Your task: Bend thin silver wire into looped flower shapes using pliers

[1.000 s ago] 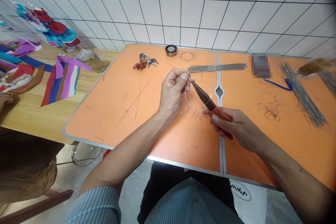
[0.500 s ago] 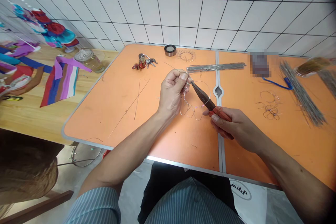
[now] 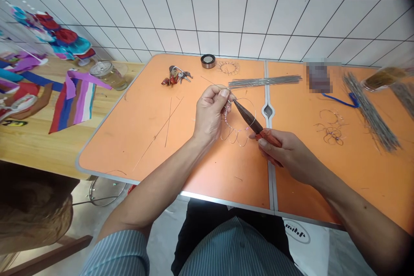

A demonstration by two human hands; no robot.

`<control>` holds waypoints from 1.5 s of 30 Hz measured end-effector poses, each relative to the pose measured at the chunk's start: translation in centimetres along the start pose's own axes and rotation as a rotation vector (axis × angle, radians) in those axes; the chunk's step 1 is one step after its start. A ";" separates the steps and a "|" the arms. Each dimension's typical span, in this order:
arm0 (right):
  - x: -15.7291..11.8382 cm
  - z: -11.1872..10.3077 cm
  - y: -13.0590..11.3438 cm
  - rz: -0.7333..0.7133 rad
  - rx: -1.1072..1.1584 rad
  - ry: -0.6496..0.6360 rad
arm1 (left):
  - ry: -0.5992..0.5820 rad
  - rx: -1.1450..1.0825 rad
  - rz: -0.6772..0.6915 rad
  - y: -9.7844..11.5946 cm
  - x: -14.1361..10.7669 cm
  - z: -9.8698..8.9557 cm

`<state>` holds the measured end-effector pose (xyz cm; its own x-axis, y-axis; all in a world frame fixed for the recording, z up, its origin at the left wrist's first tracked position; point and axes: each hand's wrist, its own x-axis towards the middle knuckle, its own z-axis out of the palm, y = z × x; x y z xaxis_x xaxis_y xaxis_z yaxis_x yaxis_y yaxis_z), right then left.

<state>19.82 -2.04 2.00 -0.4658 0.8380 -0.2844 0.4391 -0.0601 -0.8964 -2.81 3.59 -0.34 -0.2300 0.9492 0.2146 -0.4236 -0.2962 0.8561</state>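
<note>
Between thumb and fingers, my left hand (image 3: 211, 110) pinches a thin wire ring (image 3: 239, 130) with several small loops along its lower edge. A loose wire end sticks out up and left from the fingers. My right hand (image 3: 287, 153) is wrapped around the red handles of long-nosed pliers (image 3: 247, 116). The tips of the pliers meet the wire right at my left fingertips; whether the jaws are closed on it I cannot make out. The ring hangs above the orange table (image 3: 200, 177), partly behind the pliers.
Behind my hands lies a bundle of straight wires (image 3: 265, 81), near a tape roll (image 3: 208, 61), another wire ring (image 3: 228, 67) and keys (image 3: 181, 75). Rightward are bent wire pieces (image 3: 334, 133) and a second wire bundle (image 3: 371, 112). Striped cloth (image 3: 73, 103) and a jar (image 3: 108, 74) occupy the wooden table.
The whole view has shifted slightly. Both hands keep their holds on the wire ring and the pliers, and the plier tips stay at the left fingertips.
</note>
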 end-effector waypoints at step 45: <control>3.5 -1.6 -0.3 -0.311 0.223 0.381 | -0.464 0.302 -0.498 -0.7 -3.8 1.5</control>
<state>19.25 1.78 1.79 -0.2176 0.9696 0.1120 0.1320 0.1430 -0.9809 -0.28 0.35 -1.03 0.3481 0.9305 -0.1137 -0.1068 0.1599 0.9813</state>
